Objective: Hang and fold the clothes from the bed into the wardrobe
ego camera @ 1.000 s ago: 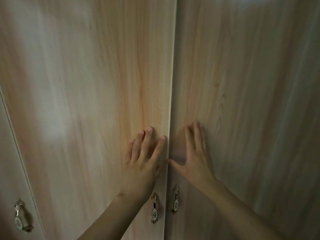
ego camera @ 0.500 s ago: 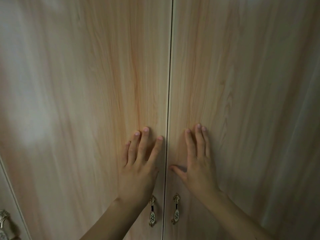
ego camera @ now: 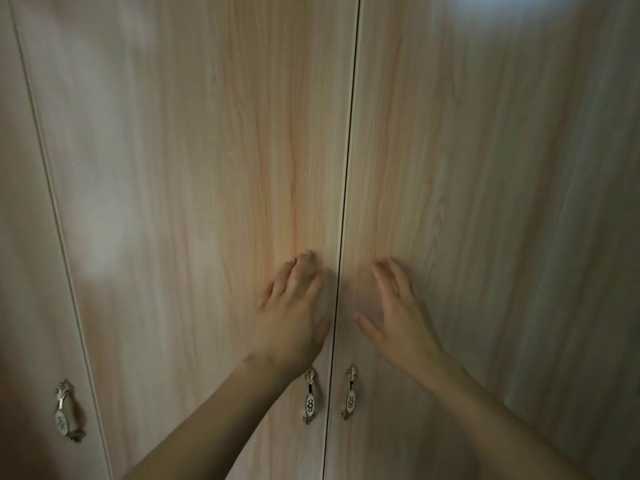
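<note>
Wardrobe doors [ego camera: 214, 168] shut, contents hidden; my left hand [ego camera: 294, 317] and right hand [ego camera: 401, 317] flat, fingers spread, either side of the seam.

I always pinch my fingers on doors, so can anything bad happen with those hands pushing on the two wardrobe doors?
Maybe. The left hand lies flat right beside the narrow gap between the doors, with its thumb nearest; if a door springs back, skin could get nipped there. The right hand is blurred with its fingertips barely on the right door, so that door might not be pushed fully shut.
</note>
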The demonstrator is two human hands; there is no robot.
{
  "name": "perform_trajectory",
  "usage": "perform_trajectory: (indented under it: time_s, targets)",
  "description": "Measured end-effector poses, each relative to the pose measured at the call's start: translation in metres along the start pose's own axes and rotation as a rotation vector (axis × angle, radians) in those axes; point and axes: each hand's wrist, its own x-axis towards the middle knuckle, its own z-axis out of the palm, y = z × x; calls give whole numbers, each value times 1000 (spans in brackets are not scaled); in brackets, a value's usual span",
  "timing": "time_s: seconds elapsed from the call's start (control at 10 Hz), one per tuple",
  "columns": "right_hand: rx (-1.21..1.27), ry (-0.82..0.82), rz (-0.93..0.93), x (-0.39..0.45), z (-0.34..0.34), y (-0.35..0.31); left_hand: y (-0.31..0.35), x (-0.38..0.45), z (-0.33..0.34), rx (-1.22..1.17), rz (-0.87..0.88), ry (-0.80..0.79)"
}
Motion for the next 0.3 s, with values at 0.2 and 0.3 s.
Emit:
perform_trajectory:
  time_s: [0.2,0.3]
  targets:
    - [-16,-215,84,-36,-6,-9,3,-29,-13,-109,-168,-261]
    - [-15,-230,122,-49,-11,-13,-4,-39,-13,-170,-152,-325]
